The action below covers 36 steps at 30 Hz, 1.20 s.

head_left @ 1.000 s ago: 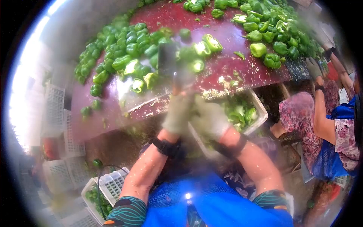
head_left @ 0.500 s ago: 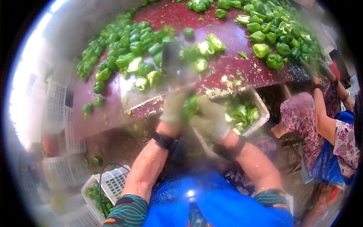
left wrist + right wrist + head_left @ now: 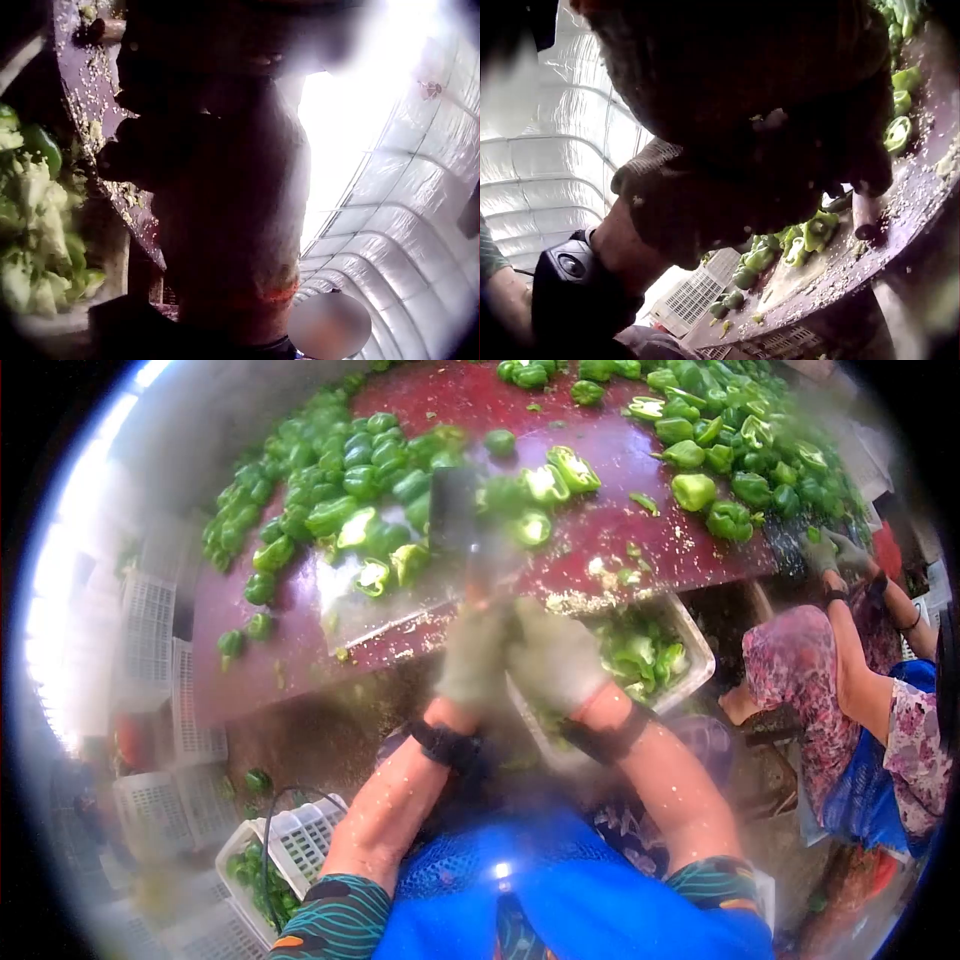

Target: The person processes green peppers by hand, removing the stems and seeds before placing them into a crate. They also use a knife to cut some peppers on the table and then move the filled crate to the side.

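My gloved left hand point(image 3: 473, 658) and gloved right hand point(image 3: 560, 663) are together at the table's near edge, above a white crate point(image 3: 690, 678) of cut peppers. Between them they grip a green bell pepper, now hidden by the gloves. Just beyond my left hand, a cleaver point(image 3: 453, 510) with a dark broad blade stays on the table, its wooden handle point(image 3: 865, 217) showing free of both hands in the right wrist view. Cut bell peppers point(image 3: 408, 563) lie left of the blade and halved ones point(image 3: 572, 468) to its right.
Whole green peppers point(image 3: 360, 480) cover the red table point(image 3: 600, 550) at left; another pile point(image 3: 740, 460) fills the right. Pale seeds litter the near edge. Another person's gloved hands point(image 3: 835, 555) work at far right. Crates point(image 3: 310, 840) stand at lower left.
The pepper that showed between my hands half a second ago is now covered as the right hand turned over and closed in on the left. The cleaver has stayed put.
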Each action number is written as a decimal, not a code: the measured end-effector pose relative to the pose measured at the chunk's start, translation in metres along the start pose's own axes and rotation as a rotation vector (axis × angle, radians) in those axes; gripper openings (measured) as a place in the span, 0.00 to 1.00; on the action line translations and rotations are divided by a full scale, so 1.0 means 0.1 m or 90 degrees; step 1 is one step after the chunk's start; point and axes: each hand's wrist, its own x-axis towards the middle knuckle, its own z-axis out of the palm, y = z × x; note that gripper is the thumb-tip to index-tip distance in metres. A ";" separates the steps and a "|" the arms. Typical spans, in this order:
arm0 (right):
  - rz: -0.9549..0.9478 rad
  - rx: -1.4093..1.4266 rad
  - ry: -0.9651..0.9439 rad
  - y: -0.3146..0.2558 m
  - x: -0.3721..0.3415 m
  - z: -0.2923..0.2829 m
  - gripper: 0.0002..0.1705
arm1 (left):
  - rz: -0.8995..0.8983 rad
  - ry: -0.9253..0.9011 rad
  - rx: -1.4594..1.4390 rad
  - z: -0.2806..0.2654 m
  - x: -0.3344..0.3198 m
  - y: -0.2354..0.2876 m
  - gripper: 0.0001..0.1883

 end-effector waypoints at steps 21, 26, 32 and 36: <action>0.031 0.188 0.008 0.18 -0.20 -0.01 0.24 | 0.170 -0.086 0.153 0.01 0.11 -0.03 0.12; 0.031 0.192 0.011 0.23 -0.27 -0.02 0.23 | 0.072 -0.040 0.080 0.16 0.04 0.04 0.11; 0.100 0.597 -0.105 0.28 -0.08 -0.15 0.22 | -0.020 -0.032 0.077 0.30 0.05 0.42 0.11; 0.130 0.512 -0.019 0.32 -0.07 -0.02 0.19 | 0.193 -0.066 0.246 0.14 0.23 0.13 0.13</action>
